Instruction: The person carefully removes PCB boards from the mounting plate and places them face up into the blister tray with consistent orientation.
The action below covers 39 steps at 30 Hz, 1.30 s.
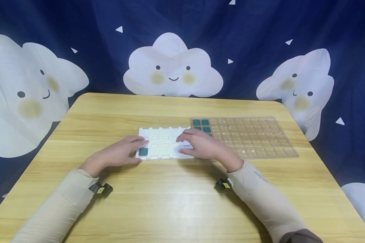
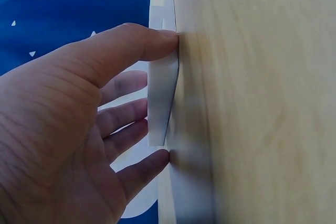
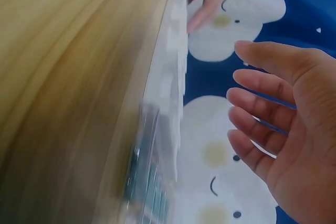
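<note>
A white compartmented tray [image 1: 165,143] lies on the table with one dark green square piece [image 1: 143,152] in its near left compartment. My left hand [image 1: 124,151] holds the tray's left end. In the left wrist view the thumb [image 2: 152,43] presses on the tray's near edge, the other fingers spread across it. Over the tray's right end hovers my right hand [image 1: 202,143], fingers loosely bent and apart. Nothing is between those fingers [image 3: 257,98] in the right wrist view.
A clear plastic tray [image 1: 255,136] with many small compartments lies to the right, beside the white tray. Several green pieces [image 1: 205,122] sit in its left columns, partly hidden by my right hand. A dark blue cloud-patterned curtain [image 1: 182,20] hangs behind the wooden table [image 1: 158,202].
</note>
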Tool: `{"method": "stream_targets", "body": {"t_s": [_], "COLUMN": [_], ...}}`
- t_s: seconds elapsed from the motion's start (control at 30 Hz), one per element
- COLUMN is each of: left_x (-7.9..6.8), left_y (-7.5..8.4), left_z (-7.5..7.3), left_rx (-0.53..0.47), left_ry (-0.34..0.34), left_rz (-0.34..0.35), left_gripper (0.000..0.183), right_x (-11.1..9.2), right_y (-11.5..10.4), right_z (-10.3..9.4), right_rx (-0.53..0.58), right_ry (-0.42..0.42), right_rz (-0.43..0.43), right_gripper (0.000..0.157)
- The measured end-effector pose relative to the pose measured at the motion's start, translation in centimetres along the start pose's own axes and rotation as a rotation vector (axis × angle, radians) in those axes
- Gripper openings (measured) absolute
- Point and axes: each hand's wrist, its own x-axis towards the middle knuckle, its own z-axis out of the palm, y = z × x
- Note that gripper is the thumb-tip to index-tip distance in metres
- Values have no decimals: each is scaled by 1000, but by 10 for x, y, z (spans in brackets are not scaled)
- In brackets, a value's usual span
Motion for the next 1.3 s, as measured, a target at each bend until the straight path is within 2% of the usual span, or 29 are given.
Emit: {"method": "stream_targets", "body": {"t_s": [0.33, 0.6, 0.87, 1.3], "left_x": [2, 4, 4, 1], "left_y": [2, 2, -1, -1], "left_z": [-2, -5, -5, -1], "left_rx": [-11, 3, -11, -17], "left_ry": [15, 24, 33, 46], "left_rz": [-12, -2, 18, 9], "left_gripper": [74, 75, 75, 77], "right_x": [30, 46, 64, 86], "right_y": [-22, -34, -47, -62], "right_z": [10, 23, 32, 48], "right_rx": [-41, -68, -38, -52], "right_ry": [3, -4, 8, -47], "right_rz": [-31, -56, -49, -62], "right_gripper": [33, 37, 40, 48]}}
